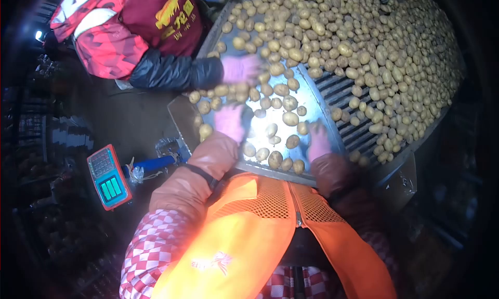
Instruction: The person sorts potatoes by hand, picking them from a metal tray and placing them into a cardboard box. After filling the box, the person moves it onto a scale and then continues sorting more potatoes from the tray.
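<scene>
The metal sheet (258, 130) is silver, glaring to white; on it lie tan-yellow potatoes (290, 118); at its sides, the person's left hand (230, 121) and right hand (318, 141) wear pink gloves; along its near edge, the vest (234, 236) is bright orange, the left oversleeve (210, 158) brown, the right oversleeve (331, 173) perhaps darker, in poor light; beyond it, a co-worker's apron (163, 21) is maroon, printed yellow.

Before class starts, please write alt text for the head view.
A person's left hand and right hand are beside loose potatoes on a metal sheet, with a large heap beyond. A co-worker's hand is nearby; a scale shows at left.
</scene>
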Action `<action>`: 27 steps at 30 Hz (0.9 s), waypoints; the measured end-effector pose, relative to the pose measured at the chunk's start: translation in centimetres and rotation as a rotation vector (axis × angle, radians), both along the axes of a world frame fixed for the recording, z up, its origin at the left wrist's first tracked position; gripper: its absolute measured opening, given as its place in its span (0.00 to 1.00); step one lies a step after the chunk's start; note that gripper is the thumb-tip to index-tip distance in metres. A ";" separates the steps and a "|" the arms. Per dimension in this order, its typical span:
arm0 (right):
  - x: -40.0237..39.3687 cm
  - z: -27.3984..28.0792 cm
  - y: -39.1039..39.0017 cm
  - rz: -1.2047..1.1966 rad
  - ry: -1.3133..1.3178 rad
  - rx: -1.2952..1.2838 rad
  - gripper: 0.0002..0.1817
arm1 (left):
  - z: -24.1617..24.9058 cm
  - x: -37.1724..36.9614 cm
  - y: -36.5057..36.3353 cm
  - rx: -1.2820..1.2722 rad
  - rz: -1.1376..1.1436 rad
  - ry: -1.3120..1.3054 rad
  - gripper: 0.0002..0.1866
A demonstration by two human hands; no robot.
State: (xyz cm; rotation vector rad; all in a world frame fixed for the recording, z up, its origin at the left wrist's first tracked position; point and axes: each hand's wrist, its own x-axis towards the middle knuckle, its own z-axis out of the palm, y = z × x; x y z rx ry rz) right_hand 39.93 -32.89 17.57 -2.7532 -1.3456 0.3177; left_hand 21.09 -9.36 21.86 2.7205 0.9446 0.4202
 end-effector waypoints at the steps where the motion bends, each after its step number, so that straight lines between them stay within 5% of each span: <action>1: -1.2 0.5 0.3 0.069 0.145 -0.037 0.36 | 0.2 1.6 0.3 -0.125 -0.054 0.024 0.15; 4: -2.3 3.7 1.6 0.175 0.454 0.025 0.28 | 2.1 5.6 0.2 -0.343 -0.283 -0.039 0.18; 8: 0.3 3.8 1.8 -0.104 0.638 0.304 0.18 | 1.4 7.1 -1.3 -0.161 -0.105 -0.024 0.21; 11: 2.3 5.7 4.2 -0.048 0.393 0.505 0.15 | -0.2 4.0 -2.7 0.059 -0.223 0.203 0.24; 15: 4.4 3.8 7.5 -0.081 0.340 0.375 0.17 | -0.8 -0.9 -3.2 -0.202 -0.051 0.468 0.44; 18: 4.6 1.0 9.2 -0.025 0.323 0.115 0.17 | 2.7 -2.1 -4.0 -0.309 0.085 0.407 0.26; 21: 4.1 -0.8 9.2 -0.049 0.215 0.248 0.15 | 2.1 -0.9 -4.9 -0.246 0.162 0.229 0.21; 25: 4.1 -1.3 8.0 -0.085 0.289 0.253 0.16 | 1.1 4.3 -6.2 -0.076 -0.292 -0.104 0.22; 27: 3.4 0.6 7.2 -0.112 0.281 0.225 0.16 | 0.2 6.9 -6.7 -0.038 -0.354 -0.005 0.23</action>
